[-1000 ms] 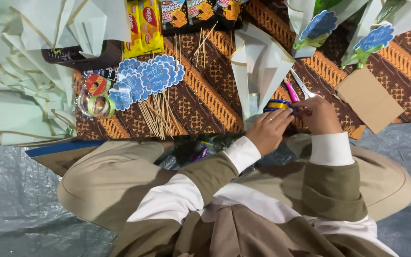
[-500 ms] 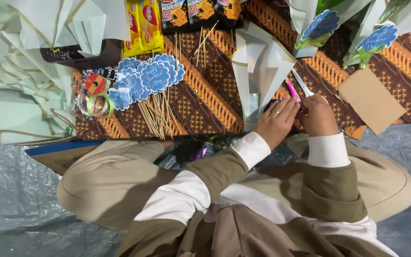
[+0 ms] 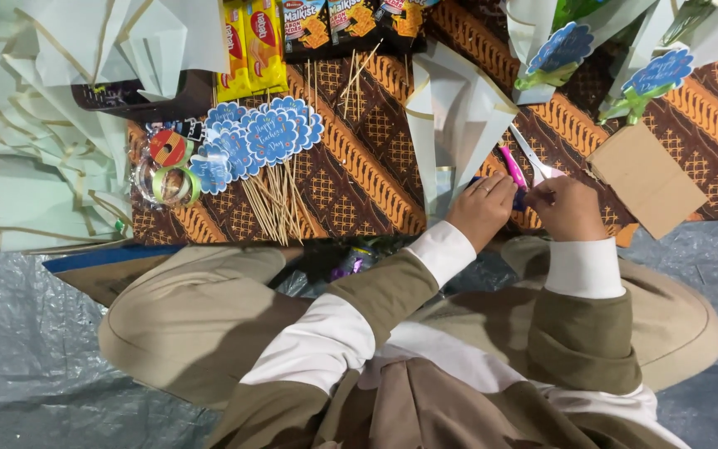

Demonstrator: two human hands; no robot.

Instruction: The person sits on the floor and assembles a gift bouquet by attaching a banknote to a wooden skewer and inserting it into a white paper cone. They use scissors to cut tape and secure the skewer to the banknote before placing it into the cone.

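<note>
Best done by pinning the folded paper (image 3: 459, 108) flat and working the small dark piece (image 3: 522, 199) close over the cloth (image 3: 359, 166). Left hand (image 3: 482, 209) curled, fingertips pressing beside the pink scissors (image 3: 518, 165). Right hand (image 3: 569, 208) pinched shut on that piece, lying between both hands.

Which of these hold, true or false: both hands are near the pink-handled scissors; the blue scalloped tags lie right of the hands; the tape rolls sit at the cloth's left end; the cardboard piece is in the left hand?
1. Left hand and right hand are beside the pink-handled scissors. True.
2. Blue scalloped tags lie right of the hands. False: they lie to the left, on skewers.
3. Tape rolls sit at the left end of the patterned cloth. True.
4. Cardboard piece is in the left hand. False: it lies right of the right hand.
</note>
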